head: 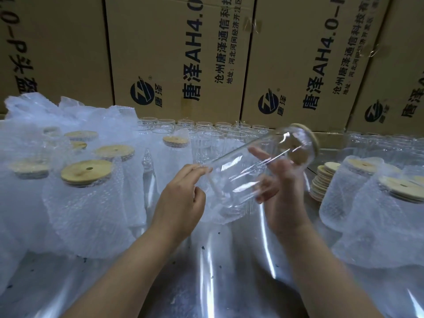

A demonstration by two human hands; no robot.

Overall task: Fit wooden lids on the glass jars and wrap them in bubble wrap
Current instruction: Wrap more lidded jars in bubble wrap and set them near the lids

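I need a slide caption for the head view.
Right hand holds a tilted, lidded glass jar; left hand touches it; wrapped jars alongside.

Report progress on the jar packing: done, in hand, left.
Done: wrapped jars with lids stand left and right. In hand: the right hand holds a lidded jar tilted, not yet wrapped, the left hand at its base. Left: rows of bare jars behind, a stack of lids.

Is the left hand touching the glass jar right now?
Touching. The head view shows the fingertips of the left hand resting against the tilted jar near its base, with no gap.
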